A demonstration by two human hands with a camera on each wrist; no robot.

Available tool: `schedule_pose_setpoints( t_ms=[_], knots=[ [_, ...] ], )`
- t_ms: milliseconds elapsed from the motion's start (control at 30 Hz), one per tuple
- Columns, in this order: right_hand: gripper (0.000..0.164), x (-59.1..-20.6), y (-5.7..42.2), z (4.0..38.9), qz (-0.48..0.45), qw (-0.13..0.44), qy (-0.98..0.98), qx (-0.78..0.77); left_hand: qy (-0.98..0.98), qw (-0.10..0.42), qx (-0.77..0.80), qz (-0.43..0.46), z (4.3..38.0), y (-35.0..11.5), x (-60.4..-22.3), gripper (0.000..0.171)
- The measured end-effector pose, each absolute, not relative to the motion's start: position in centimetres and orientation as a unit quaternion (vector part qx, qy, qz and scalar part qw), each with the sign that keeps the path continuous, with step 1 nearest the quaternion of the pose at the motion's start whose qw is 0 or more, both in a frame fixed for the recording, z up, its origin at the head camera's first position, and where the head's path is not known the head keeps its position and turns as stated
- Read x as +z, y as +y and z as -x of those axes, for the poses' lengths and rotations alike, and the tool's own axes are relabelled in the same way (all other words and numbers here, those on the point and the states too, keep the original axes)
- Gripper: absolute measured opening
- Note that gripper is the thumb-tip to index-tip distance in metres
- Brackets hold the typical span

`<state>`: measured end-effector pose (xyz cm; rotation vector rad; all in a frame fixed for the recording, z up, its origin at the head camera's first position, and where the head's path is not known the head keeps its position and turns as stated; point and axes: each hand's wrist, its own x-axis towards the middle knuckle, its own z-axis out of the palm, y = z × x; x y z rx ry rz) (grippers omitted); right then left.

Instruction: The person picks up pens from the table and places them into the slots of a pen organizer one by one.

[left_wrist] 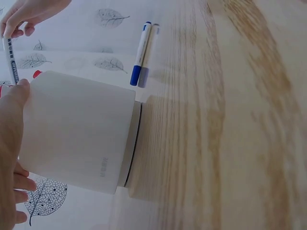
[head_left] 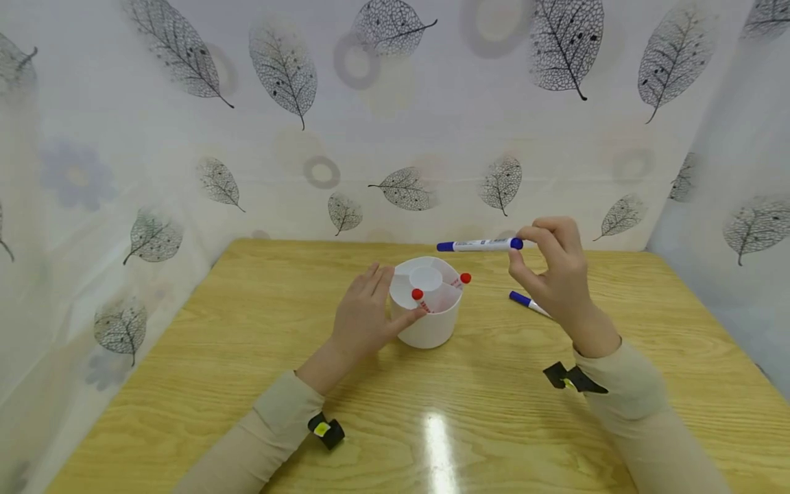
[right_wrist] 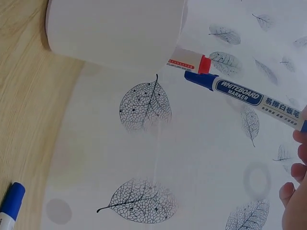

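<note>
My right grip (head_left: 558,274) pinches a marker (head_left: 484,245); my straight-fingered left grip (head_left: 363,312) touches the holder (head_left: 427,333); loading likely needs tilting.

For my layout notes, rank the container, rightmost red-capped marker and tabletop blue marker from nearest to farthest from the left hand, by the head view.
1. White container: touching the left hand.
2. Rightmost red-capped marker: in the container's right side.
3. Tabletop blue marker: farther right.
</note>
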<state>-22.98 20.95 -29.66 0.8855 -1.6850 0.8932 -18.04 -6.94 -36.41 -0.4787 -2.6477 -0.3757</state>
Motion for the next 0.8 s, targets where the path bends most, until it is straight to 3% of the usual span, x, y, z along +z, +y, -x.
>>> schedule_pose_setpoints(
  t_ms=[433, 800],
  knots=[
    [0.018, -28.2, 18.2, 23.1, -0.403, 0.452, -0.718, 0.342, -0.959, 0.188, -0.139, 0.163, 17.9, -7.0, -36.2, 0.111],
    [0.016, -27.9, 16.7, 23.2, -0.405, 0.446, -0.736, 0.31, -0.956, 0.2, -0.139, 0.163, 18.0, -7.0, -36.3, 0.113]
  ],
)
